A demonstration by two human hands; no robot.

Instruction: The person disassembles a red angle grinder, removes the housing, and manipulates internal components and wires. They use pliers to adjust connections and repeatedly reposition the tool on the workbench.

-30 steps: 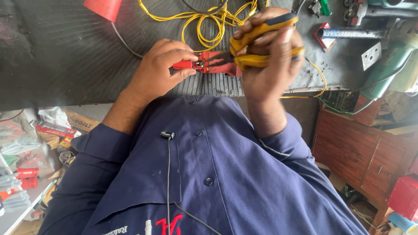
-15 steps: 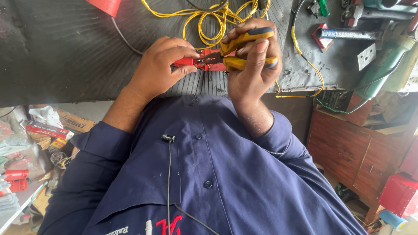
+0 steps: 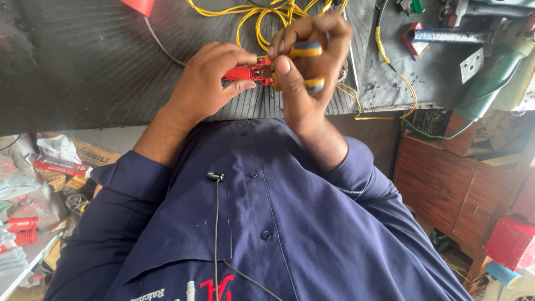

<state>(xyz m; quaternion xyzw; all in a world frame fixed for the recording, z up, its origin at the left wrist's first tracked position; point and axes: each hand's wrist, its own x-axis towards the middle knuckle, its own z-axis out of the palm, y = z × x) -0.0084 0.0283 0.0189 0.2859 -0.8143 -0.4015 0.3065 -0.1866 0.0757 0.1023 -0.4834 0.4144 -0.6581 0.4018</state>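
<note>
My left hand (image 3: 209, 83) pinches a small red plastic electrical part (image 3: 248, 73) between thumb and fingers, above a dark ribbed rubber mat (image 3: 83, 61). My right hand (image 3: 304, 72) grips pliers with yellow and blue handles (image 3: 305, 51); their nose meets the red part's right end. The jaws are hidden behind my thumb. A tangle of yellow wire (image 3: 262, 17) lies on the mat just beyond both hands. My navy shirt (image 3: 267, 223) fills the lower part of the view.
A green power tool (image 3: 496, 67) and a blue-handled tool (image 3: 446, 36) lie at the bench's right end, by a white metal plate (image 3: 471, 64). A wooden cabinet (image 3: 457, 184) and a red box (image 3: 510, 242) stand lower right. Packets and red items (image 3: 22, 228) crowd the left.
Both hands have shifted slightly left and closer together. The right hand has turned the pliers so the handles point more toward the camera, with the nose on the red part.
</note>
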